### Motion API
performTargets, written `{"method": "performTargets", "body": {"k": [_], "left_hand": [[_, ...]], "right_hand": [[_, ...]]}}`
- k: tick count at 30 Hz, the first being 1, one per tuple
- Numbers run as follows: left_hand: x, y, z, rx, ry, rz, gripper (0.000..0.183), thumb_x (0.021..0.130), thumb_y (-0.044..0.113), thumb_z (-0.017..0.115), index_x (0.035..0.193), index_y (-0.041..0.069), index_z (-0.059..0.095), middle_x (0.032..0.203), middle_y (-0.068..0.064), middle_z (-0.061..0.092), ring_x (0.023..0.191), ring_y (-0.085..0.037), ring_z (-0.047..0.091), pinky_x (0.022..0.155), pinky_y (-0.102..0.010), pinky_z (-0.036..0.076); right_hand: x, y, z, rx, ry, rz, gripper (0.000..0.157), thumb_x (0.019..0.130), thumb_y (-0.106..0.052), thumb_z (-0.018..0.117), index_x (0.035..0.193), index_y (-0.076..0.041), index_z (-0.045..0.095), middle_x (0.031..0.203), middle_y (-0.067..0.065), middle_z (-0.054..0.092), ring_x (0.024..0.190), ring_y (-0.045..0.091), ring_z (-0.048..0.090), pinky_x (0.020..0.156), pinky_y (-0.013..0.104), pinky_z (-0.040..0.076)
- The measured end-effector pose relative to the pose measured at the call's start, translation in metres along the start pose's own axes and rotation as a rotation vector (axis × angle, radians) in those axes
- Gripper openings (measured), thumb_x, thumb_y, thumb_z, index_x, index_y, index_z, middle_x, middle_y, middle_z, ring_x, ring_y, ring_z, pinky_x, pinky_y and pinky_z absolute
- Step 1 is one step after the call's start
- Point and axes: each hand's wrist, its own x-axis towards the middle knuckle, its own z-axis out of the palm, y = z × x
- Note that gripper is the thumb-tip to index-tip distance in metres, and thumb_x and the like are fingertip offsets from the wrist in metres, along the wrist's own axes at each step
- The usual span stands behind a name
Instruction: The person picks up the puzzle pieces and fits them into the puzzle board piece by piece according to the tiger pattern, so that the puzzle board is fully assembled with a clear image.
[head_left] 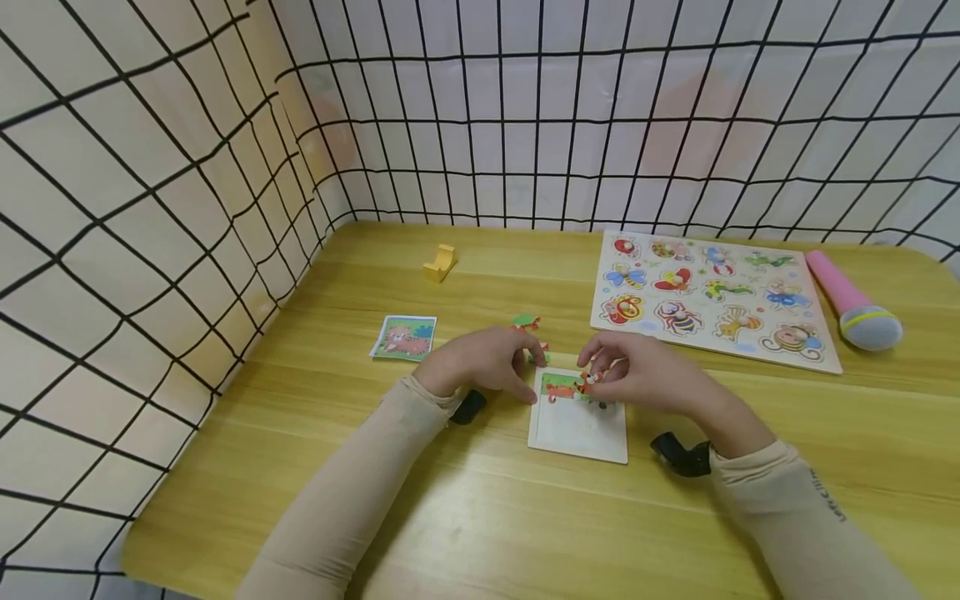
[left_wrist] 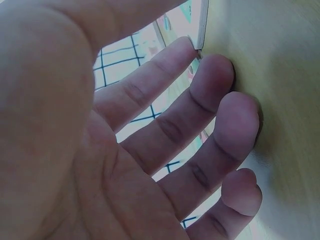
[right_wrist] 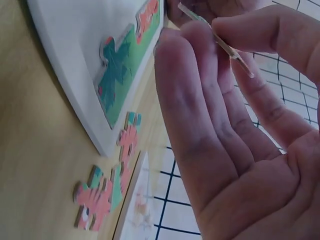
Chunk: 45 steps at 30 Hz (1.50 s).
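A small white puzzle tray [head_left: 577, 437] lies on the table between the hands, with orange and green puzzle pieces [head_left: 557, 387] along its far side. The right hand [head_left: 651, 375] pinches a thin puzzle piece [right_wrist: 231, 52] between thumb and fingers above the tray; the head view shows orange on it. At the tray's left edge is the left hand [head_left: 491, 360], fingers loosely bent, holding nothing; its index fingertip meets the tray corner [left_wrist: 201, 30] in the left wrist view. Loose puzzle pieces [head_left: 527, 322] lie behind the left hand, partly hidden by it.
A picture card [head_left: 405, 337] lies left of the left hand, and a yellow block [head_left: 440, 263] farther back. At the back right are an insect puzzle board [head_left: 712, 296] and a pink toy microphone [head_left: 851, 300]. Black netting [head_left: 502, 121] borders the table.
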Motion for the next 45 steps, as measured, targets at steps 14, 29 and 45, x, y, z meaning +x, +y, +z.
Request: {"method": "performTargets", "body": {"k": [14,29,45], "left_hand": [[0.0,0.001,-0.002,0.008,0.003,0.011,0.043,0.083,0.024,0.086,0.119,0.014,0.066,0.09,-0.002,0.063,0.08,-0.015,0.056,0.073,-0.028,0.045],[-0.001,-0.001,-0.002,0.006,-0.003,0.02,0.043,0.083,0.023,0.086,0.12,0.013,0.066,0.088,-0.002,0.062,0.078,-0.014,0.055,0.072,-0.027,0.045],[-0.001,-0.001,0.001,-0.003,-0.002,0.02,0.042,0.083,0.022,0.086,0.12,0.013,0.066,0.089,-0.002,0.062,0.079,-0.015,0.055,0.073,-0.027,0.045]], "right_hand": [[0.007,0.001,0.013,0.006,-0.089,-0.033,0.014,0.085,-0.014,0.081,0.095,-0.01,0.071,0.084,-0.001,0.07,0.078,0.018,0.065,0.064,0.032,0.053],[0.012,-0.002,0.034,-0.157,-0.018,-0.004,0.016,0.086,-0.021,0.083,0.092,-0.014,0.07,0.08,-0.007,0.065,0.076,0.013,0.06,0.069,0.033,0.049],[0.01,-0.001,0.044,-0.26,0.003,-0.007,0.013,0.086,-0.026,0.082,0.09,-0.02,0.071,0.078,-0.01,0.062,0.074,0.011,0.057,0.069,0.033,0.047]]}}
